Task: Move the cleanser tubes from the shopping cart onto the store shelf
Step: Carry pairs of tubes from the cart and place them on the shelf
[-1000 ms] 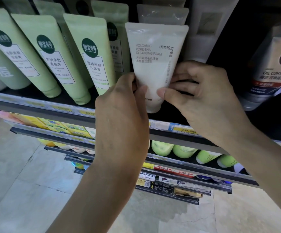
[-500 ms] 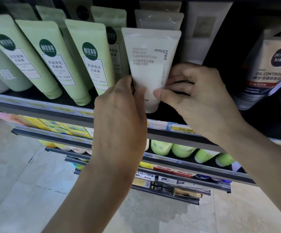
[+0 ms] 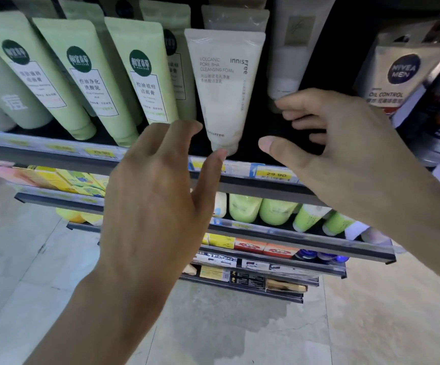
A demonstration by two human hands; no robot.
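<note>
Top shelf, front row: one white cleanser tube, printed "Volcanic Pore BHA Cleansing Foam", standing cap-down and leaning back, its cap just behind the shelf's front rail; a second tube of the same white kind stands directly behind it. To its left, a run of pale green tubes with dark round logos and white labels, all cap-down and tilted the same way. To its right, a gap of dark shelf, then a pale tube set further back, then a Nivea Men tube marked "Oil Control" at the far right. Left hand — fingers straight and spread, holding nothing; its thumb tip lies at the cap of the white cleanser tube, though contact cannot be confirmed, and its fingertips reach just left of the tube's lower body. Right hand — fingers loosely curled, thumb extended toward the tube, holding nothing and clear of the tube on its right side. Rail fitted with yellow price tags, one reading 29.90. Lower shelves: light green bottles lying on their sides, yellow boxes, orange-red packets. Floor: pale stone tiles.
</note>
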